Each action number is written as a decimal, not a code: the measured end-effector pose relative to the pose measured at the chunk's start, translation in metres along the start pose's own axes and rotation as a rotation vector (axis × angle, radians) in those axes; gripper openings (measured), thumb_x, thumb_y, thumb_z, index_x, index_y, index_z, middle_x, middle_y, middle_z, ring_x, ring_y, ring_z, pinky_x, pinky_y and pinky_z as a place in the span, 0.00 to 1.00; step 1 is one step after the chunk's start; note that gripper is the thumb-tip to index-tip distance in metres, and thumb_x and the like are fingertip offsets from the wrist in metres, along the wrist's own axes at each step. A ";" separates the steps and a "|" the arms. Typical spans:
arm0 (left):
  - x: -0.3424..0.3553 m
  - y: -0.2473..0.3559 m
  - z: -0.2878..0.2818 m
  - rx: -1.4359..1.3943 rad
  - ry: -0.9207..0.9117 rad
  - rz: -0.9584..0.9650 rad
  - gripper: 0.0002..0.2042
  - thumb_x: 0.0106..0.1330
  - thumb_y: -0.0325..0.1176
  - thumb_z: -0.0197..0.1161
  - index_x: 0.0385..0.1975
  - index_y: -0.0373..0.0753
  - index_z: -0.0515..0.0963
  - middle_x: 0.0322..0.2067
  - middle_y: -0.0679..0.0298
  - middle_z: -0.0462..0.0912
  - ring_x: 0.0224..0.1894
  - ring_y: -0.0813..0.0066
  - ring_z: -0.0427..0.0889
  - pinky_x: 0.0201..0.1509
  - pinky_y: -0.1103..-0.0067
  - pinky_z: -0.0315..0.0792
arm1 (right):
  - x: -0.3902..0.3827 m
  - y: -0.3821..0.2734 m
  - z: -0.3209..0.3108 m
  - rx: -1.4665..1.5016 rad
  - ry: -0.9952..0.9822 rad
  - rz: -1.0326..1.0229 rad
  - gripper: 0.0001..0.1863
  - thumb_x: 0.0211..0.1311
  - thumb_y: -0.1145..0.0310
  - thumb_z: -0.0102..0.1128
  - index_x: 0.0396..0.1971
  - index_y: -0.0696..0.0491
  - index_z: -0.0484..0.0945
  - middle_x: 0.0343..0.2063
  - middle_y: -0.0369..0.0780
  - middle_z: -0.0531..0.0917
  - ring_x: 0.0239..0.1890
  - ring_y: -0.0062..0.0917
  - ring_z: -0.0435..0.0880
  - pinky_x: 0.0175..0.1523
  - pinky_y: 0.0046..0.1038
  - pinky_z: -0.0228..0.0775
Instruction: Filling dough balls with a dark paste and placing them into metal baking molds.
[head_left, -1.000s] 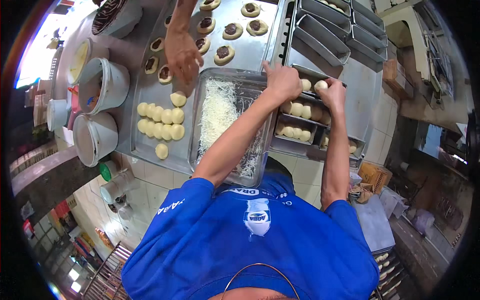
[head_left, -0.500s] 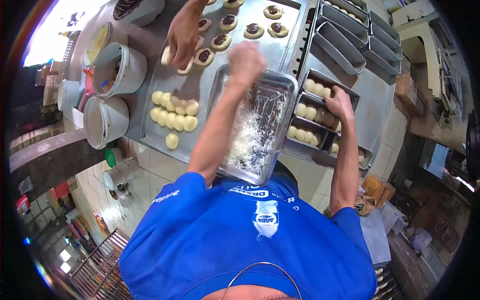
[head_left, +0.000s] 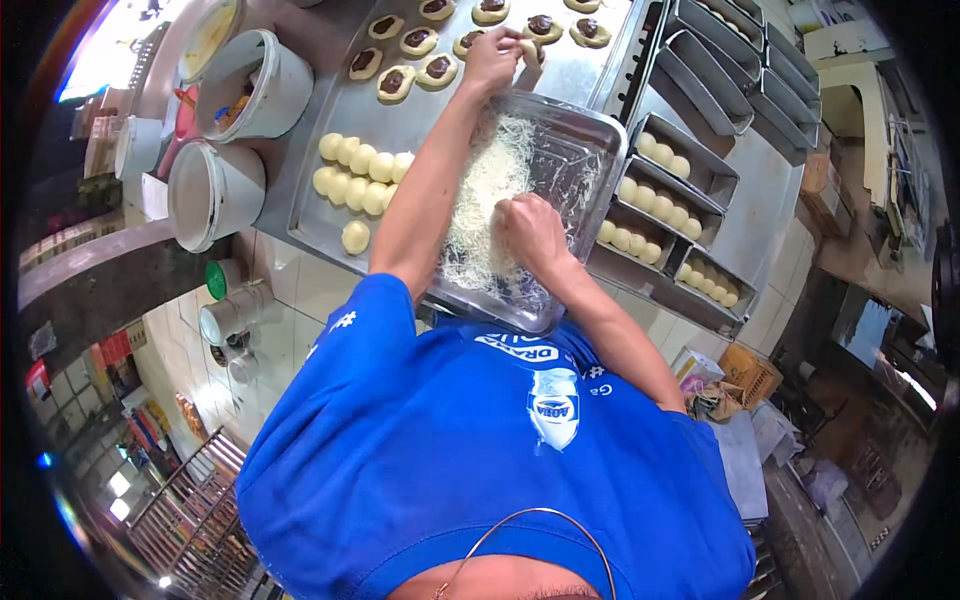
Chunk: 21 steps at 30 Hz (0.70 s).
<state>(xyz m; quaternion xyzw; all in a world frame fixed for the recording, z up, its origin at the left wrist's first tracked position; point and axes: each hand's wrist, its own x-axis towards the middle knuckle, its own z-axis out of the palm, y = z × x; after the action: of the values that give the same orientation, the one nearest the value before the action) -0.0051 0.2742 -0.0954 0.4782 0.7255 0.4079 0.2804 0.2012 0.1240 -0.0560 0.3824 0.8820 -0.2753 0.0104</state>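
My left hand pinches a folded dough piece over the metal sheet, among flattened dough rounds with dark filling. My right hand is closed in the heap of shredded white cheese inside a clear-sided rectangular tray. Left of this tray, under my left forearm, two rows of pale dough balls and a single ball sit on the sheet. To the right, long metal loaf tins hold rows of dough balls.
White buckets and a red-handled tool stand at the left. More loaf tins are stacked at the back right. Cardboard boxes lie beyond the worktop. A metal rack is at the lower left.
My left hand has moved up from the tray to the filled rounds and taken a piece. My right hand has left the loaf tins for the cheese. The other person's hand is gone.
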 end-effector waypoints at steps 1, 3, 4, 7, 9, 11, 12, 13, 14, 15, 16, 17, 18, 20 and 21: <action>-0.011 0.014 -0.004 -0.230 -0.002 0.019 0.11 0.63 0.30 0.62 0.43 0.35 0.83 0.37 0.49 0.86 0.38 0.62 0.87 0.42 0.68 0.82 | -0.002 0.002 -0.002 0.068 -0.025 0.016 0.13 0.47 0.81 0.66 0.37 0.59 0.87 0.37 0.46 0.89 0.37 0.34 0.88 0.42 0.31 0.84; -0.041 0.039 -0.024 -0.682 0.018 0.051 0.17 0.64 0.29 0.63 0.53 0.39 0.79 0.44 0.49 0.85 0.41 0.65 0.87 0.47 0.69 0.83 | -0.002 0.004 -0.006 0.204 -0.078 0.022 0.11 0.47 0.81 0.66 0.33 0.59 0.87 0.35 0.45 0.89 0.37 0.34 0.88 0.42 0.31 0.84; -0.061 0.050 -0.037 -0.903 0.030 0.063 0.20 0.64 0.28 0.63 0.58 0.41 0.77 0.47 0.49 0.84 0.43 0.67 0.87 0.49 0.69 0.83 | -0.005 0.004 -0.008 0.276 -0.108 0.024 0.10 0.46 0.82 0.66 0.31 0.58 0.88 0.34 0.45 0.89 0.37 0.34 0.88 0.41 0.31 0.84; -0.135 0.059 -0.083 -0.982 0.037 0.066 0.25 0.68 0.30 0.59 0.65 0.37 0.66 0.55 0.41 0.77 0.52 0.56 0.83 0.62 0.64 0.79 | -0.012 0.015 -0.035 0.355 -0.232 0.073 0.08 0.48 0.80 0.64 0.29 0.58 0.87 0.32 0.45 0.89 0.32 0.35 0.88 0.40 0.30 0.84; -0.179 0.048 -0.097 -1.409 -0.015 -0.014 0.19 0.67 0.27 0.58 0.56 0.28 0.70 0.53 0.45 0.78 0.53 0.57 0.82 0.63 0.66 0.78 | -0.009 0.029 -0.030 -0.012 0.006 -0.083 0.06 0.52 0.77 0.62 0.29 0.58 0.87 0.30 0.46 0.88 0.29 0.36 0.87 0.38 0.30 0.83; -0.223 0.028 -0.098 -1.703 0.064 -0.219 0.21 0.67 0.27 0.55 0.57 0.23 0.67 0.53 0.44 0.78 0.56 0.54 0.80 0.68 0.63 0.73 | -0.018 0.016 -0.010 -0.070 0.021 -0.086 0.07 0.52 0.77 0.62 0.29 0.58 0.87 0.30 0.46 0.88 0.29 0.36 0.87 0.38 0.30 0.83; -0.237 0.024 -0.093 -1.700 0.065 -0.217 0.21 0.67 0.27 0.55 0.57 0.23 0.67 0.53 0.44 0.78 0.56 0.54 0.80 0.68 0.63 0.73 | -0.021 0.006 0.003 -0.127 0.046 -0.088 0.07 0.53 0.77 0.61 0.29 0.58 0.87 0.30 0.46 0.88 0.29 0.36 0.87 0.38 0.30 0.83; -0.254 0.022 -0.089 -1.676 0.199 -0.349 0.20 0.67 0.27 0.53 0.57 0.23 0.67 0.52 0.44 0.78 0.55 0.54 0.80 0.68 0.63 0.73 | -0.026 -0.005 0.015 -0.183 0.065 -0.093 0.07 0.53 0.76 0.61 0.29 0.58 0.87 0.30 0.46 0.88 0.29 0.36 0.87 0.38 0.29 0.83; -0.268 0.020 -0.085 -1.644 0.330 -0.480 0.20 0.67 0.28 0.51 0.57 0.23 0.68 0.52 0.44 0.78 0.54 0.54 0.80 0.68 0.63 0.73 | -0.032 -0.011 0.021 -0.238 0.087 -0.096 0.08 0.54 0.76 0.60 0.30 0.58 0.87 0.31 0.47 0.88 0.30 0.36 0.88 0.38 0.29 0.83; -0.280 0.017 -0.081 -1.646 0.341 -0.472 0.20 0.67 0.28 0.51 0.57 0.23 0.68 0.52 0.44 0.78 0.54 0.54 0.80 0.68 0.63 0.73 | -0.035 -0.011 0.020 -0.241 0.086 -0.108 0.08 0.54 0.76 0.60 0.30 0.58 0.87 0.31 0.47 0.88 0.30 0.36 0.88 0.38 0.29 0.83; -0.290 0.014 -0.076 -1.653 0.312 -0.466 0.20 0.67 0.28 0.51 0.57 0.23 0.68 0.52 0.44 0.79 0.53 0.54 0.80 0.67 0.64 0.73 | -0.038 -0.009 0.017 -0.145 0.065 -0.100 0.08 0.54 0.76 0.61 0.31 0.58 0.87 0.31 0.46 0.88 0.30 0.37 0.88 0.39 0.29 0.83; -0.299 0.012 -0.073 -1.660 0.288 -0.457 0.20 0.67 0.28 0.50 0.57 0.23 0.68 0.51 0.45 0.79 0.53 0.55 0.81 0.67 0.65 0.73 | -0.041 -0.005 0.013 -0.049 0.041 -0.097 0.08 0.54 0.77 0.61 0.32 0.58 0.88 0.32 0.45 0.88 0.31 0.37 0.88 0.39 0.28 0.83; -0.306 0.011 -0.070 -1.666 0.262 -0.448 0.20 0.67 0.28 0.50 0.56 0.23 0.68 0.51 0.45 0.79 0.52 0.56 0.81 0.66 0.66 0.74 | -0.043 -0.003 0.009 0.047 0.017 -0.092 0.09 0.54 0.77 0.62 0.34 0.58 0.88 0.32 0.45 0.88 0.31 0.37 0.88 0.39 0.28 0.83; -0.310 0.011 -0.066 -1.673 0.240 -0.431 0.20 0.68 0.28 0.49 0.56 0.23 0.68 0.50 0.45 0.79 0.52 0.57 0.81 0.66 0.67 0.74 | -0.047 -0.008 -0.003 0.139 -0.007 -0.094 0.10 0.54 0.78 0.62 0.35 0.58 0.88 0.33 0.44 0.89 0.32 0.37 0.88 0.39 0.27 0.83; -0.311 0.013 -0.065 -1.634 0.229 -0.444 0.20 0.68 0.28 0.50 0.56 0.23 0.68 0.50 0.47 0.80 0.51 0.58 0.81 0.65 0.68 0.75 | -0.050 -0.014 -0.013 0.349 0.031 -0.030 0.10 0.52 0.78 0.63 0.36 0.58 0.88 0.34 0.44 0.89 0.31 0.36 0.87 0.39 0.28 0.82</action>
<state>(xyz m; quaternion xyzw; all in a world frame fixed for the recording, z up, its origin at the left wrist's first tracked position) 0.0691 -0.0306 -0.0463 -0.0715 0.3042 0.7844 0.5358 0.2294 0.0894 -0.0268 0.3693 0.8266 -0.4182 -0.0740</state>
